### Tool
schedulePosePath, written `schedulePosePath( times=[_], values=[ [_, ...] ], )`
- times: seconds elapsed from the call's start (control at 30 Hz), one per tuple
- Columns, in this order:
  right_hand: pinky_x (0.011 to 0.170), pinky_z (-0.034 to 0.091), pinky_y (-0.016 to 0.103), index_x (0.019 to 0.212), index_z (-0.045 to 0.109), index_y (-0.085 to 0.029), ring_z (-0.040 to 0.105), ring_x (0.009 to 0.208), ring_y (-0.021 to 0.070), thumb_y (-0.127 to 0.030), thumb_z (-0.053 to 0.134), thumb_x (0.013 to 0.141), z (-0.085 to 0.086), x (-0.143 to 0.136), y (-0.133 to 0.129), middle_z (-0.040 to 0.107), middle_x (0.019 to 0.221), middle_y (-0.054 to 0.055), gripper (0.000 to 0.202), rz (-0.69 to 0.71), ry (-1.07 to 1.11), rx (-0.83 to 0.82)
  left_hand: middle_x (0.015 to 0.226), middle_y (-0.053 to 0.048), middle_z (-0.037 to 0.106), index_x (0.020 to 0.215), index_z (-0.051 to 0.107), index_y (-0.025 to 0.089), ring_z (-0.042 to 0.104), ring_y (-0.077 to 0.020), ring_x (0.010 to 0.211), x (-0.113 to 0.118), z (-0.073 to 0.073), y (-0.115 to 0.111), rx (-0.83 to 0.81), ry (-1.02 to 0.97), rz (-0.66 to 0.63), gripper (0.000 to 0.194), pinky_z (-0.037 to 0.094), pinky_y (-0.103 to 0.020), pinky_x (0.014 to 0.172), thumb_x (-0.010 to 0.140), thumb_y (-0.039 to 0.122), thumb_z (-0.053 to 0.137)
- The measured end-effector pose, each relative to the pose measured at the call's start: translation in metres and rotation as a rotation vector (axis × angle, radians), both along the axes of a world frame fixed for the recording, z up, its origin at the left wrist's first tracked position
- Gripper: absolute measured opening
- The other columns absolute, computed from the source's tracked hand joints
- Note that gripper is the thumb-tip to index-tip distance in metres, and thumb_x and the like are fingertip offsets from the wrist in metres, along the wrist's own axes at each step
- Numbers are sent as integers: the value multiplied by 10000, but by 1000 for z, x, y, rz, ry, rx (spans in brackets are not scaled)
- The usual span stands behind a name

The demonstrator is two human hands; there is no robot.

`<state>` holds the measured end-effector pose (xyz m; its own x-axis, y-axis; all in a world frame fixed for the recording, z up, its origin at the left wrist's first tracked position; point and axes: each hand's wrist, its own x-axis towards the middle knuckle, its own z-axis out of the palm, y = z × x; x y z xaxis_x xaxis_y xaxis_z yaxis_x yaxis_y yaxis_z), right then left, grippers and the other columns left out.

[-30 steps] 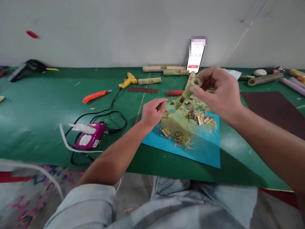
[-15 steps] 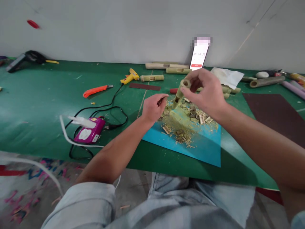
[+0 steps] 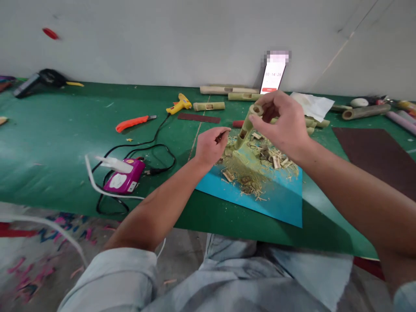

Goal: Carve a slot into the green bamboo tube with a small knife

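My right hand (image 3: 284,119) grips the upper end of a short green bamboo tube (image 3: 246,130) between thumb and fingers. The tube leans, its open round end upward and a cut-out slot low on its side, over a heap of shavings. To the left, my left hand (image 3: 211,147) is closed with its fingers pinched together; a dark spot shows between them, but what they hold I cannot make out. Beneath both hands lies a blue sheet (image 3: 282,208) strewn with bamboo chips (image 3: 250,186) and pale dust.
Left on the green table (image 3: 65,134) are an orange utility knife (image 3: 133,123), a yellow glue gun (image 3: 180,104) and a purple power strip (image 3: 125,177) with cords. Cut bamboo pieces (image 3: 209,106) lie behind. A phone (image 3: 273,76) leans on the wall; a brown sheet (image 3: 373,151) is right.
Both hands and the bamboo tube keep nearly the same pose. The whole view has shifted slightly, and the phone's timer has advanced by a second.
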<state>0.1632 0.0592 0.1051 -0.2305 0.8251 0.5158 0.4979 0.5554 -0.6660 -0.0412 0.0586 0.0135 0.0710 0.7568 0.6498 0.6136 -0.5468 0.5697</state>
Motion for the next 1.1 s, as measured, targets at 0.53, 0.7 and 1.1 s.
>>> schedulePosePath(
  times=[0.53,0.7,1.1],
  values=[
    [591,455,356,839,541,-286,527,652,154,-362,717,802,-5,2,19,598,746,-7,195,-48,72,6,666,-12,702,912,748,171,608,-110,573,0,-3,5,-33,-106,10,172,494,-225,594,889,233,589],
    [628,464,366,900,561,-285,536,679,155,-342,700,813,-11,6,18,614,792,-2,173,-26,98,-8,671,-7,706,911,749,174,608,-104,566,2,-3,4,-38,-90,-18,178,489,-216,585,893,234,582],
    [590,488,339,910,570,-284,563,670,153,-354,694,790,-14,16,2,598,767,-16,186,-64,186,30,832,-35,765,944,760,187,675,-129,684,3,2,-6,3,-12,-28,198,537,-232,674,905,256,578]
  ],
)
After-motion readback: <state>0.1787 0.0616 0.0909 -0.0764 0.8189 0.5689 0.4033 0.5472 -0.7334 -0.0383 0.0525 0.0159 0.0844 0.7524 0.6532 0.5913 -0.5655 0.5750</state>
